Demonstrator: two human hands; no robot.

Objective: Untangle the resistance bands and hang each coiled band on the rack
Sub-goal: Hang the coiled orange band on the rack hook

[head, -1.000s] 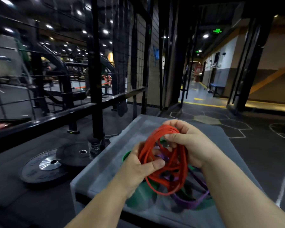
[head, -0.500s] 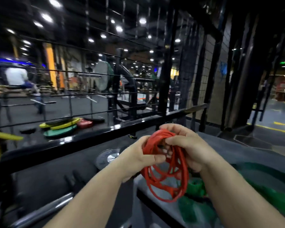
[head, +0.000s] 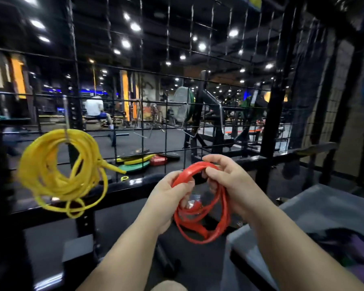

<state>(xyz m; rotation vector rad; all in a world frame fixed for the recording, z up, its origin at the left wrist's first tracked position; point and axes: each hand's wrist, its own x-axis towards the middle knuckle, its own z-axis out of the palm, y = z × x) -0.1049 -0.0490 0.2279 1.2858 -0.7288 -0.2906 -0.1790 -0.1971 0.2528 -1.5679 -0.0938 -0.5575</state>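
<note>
Both hands curl on the red band (head: 187, 171), a flat rubbery coil of several turns. The left hand (head: 168, 198) pinches its side and the right hand (head: 233, 181) grips its top. It dangles between them, near the wire rack (head: 276, 97) where a yellow band (head: 42, 179) (thin, cord-like) hangs coiled.

You've got 2 hands in view, left hand (head: 168, 196) & right hand (head: 233, 181), both gripping 1 red band (head: 189, 172). 1 yellow band (head: 51, 181) hangs coiled on 1 hook (head: 66, 114), so 2 bands clear to count. 1 wire rack (head: 122, 189). 1 grey box (head: 324, 208) at your right; contents too blurry to count. Floor behind: 3 coloured plates (head: 135, 164), yellow, green, red. 1 seated person (head: 94, 107) in bkgd.
</note>
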